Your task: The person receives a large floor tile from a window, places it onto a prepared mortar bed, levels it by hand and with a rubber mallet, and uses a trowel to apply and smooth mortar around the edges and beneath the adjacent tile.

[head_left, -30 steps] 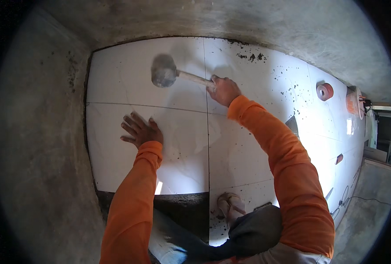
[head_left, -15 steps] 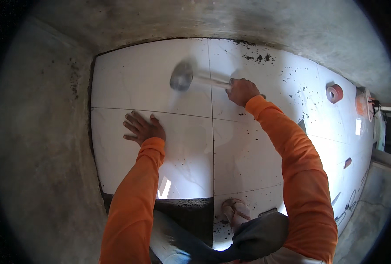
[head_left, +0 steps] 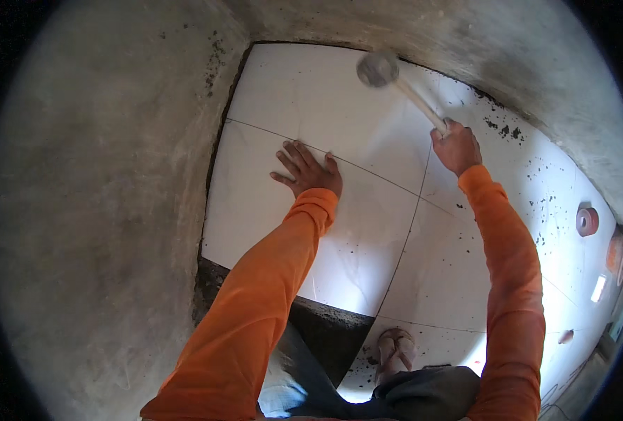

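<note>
Held out over the white floor tiles (head_left: 283, 77), a rubber mallet (head_left: 416, 102) has a dark round head, smeared by motion, and a pale handle. My right hand (head_left: 457, 146) is closed round the handle's near end. The mallet's head is close to the far wall's foot; whether it touches a tile I cannot tell. My left hand (head_left: 307, 170) lies flat with fingers spread on the near left tile (head_left: 255, 210), just short of the joint between two tiles. Both arms wear orange sleeves.
Bare cement walls close in at the left (head_left: 94, 203) and far side. A dark untiled gap (head_left: 332, 337) lies before my legs. My sandalled foot (head_left: 396, 347) is on a tile. A reddish roll (head_left: 587, 220) and an orange bucket (head_left: 615, 250) stand at right; dark crumbs (head_left: 505, 130) are scattered about.
The view has turned, so the scene sits tilted and further right. My right hand has swung the mallet toward the far wall. My left hand stays spread on the same tile.
</note>
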A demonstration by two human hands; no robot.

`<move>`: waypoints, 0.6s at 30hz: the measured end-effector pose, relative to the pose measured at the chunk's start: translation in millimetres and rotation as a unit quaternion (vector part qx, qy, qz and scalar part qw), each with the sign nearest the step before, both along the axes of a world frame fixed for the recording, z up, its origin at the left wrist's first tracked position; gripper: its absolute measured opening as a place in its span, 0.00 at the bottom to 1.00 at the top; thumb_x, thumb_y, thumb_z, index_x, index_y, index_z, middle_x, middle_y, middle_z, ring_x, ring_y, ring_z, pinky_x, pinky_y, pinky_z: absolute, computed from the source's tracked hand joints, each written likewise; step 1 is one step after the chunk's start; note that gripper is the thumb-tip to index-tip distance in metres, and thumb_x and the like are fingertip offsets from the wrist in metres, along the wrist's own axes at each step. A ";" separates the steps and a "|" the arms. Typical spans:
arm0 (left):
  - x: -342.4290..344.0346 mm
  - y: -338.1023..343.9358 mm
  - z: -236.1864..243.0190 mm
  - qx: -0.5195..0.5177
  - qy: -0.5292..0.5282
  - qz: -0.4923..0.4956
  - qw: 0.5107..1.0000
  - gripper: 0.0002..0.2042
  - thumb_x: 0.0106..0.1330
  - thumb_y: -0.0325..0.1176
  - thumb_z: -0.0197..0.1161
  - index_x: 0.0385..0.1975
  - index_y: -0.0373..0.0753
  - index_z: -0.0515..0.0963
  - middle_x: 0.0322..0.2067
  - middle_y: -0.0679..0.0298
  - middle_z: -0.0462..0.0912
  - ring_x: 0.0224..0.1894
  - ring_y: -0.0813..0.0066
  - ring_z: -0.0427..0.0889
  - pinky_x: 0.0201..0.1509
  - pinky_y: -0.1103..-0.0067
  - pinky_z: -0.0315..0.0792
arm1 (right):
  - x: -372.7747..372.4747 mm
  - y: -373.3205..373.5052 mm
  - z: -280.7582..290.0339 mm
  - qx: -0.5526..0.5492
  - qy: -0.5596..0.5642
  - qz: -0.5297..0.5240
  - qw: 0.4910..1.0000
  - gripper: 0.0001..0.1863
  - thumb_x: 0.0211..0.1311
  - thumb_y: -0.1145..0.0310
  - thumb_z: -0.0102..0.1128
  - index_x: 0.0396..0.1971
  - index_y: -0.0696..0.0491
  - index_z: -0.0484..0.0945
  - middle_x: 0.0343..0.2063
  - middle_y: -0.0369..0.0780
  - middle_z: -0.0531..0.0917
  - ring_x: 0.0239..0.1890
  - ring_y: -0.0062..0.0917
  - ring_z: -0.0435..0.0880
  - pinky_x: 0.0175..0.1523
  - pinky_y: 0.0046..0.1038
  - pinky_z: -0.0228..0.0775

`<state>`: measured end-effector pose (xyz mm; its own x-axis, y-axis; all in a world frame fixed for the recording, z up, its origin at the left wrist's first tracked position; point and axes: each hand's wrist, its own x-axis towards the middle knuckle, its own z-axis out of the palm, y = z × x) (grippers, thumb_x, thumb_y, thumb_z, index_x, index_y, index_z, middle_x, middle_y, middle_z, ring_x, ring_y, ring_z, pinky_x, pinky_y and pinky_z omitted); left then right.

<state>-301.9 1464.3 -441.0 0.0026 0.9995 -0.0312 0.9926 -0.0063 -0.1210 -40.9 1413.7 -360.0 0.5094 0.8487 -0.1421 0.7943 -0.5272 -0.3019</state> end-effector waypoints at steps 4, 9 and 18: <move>6.1 -0.2 0.8 0.011 -0.054 -0.012 0.998 0.34 0.67 0.53 0.33 0.67 0.36 0.43 0.69 0.55 0.38 0.71 0.55 0.35 0.67 0.47 0.33 | 7.2 -13.7 -5.7 0.070 0.026 -0.008 0.997 0.18 0.55 0.56 0.53 0.35 0.56 0.76 0.33 0.52 0.80 0.39 0.47 0.79 0.46 0.42 0.71; 10.5 4.8 -3.4 0.008 -0.099 -0.027 0.995 0.34 0.66 0.54 0.35 0.67 0.37 0.44 0.69 0.55 0.40 0.71 0.55 0.36 0.67 0.49 0.31 | 7.1 -33.8 16.6 0.055 0.057 -0.033 0.996 0.16 0.55 0.56 0.53 0.30 0.56 0.77 0.29 0.51 0.81 0.35 0.48 0.79 0.43 0.41 0.71; -78.4 -170.2 2.2 -0.013 -0.082 -0.136 0.987 0.33 0.66 0.54 0.39 0.67 0.42 0.47 0.68 0.54 0.44 0.70 0.54 0.39 0.69 0.54 0.33 | -19.2 -184.4 95.9 0.296 0.147 -0.039 0.943 0.15 0.51 0.60 0.59 0.21 0.59 0.75 0.17 0.45 0.79 0.23 0.38 0.79 0.30 0.35 0.70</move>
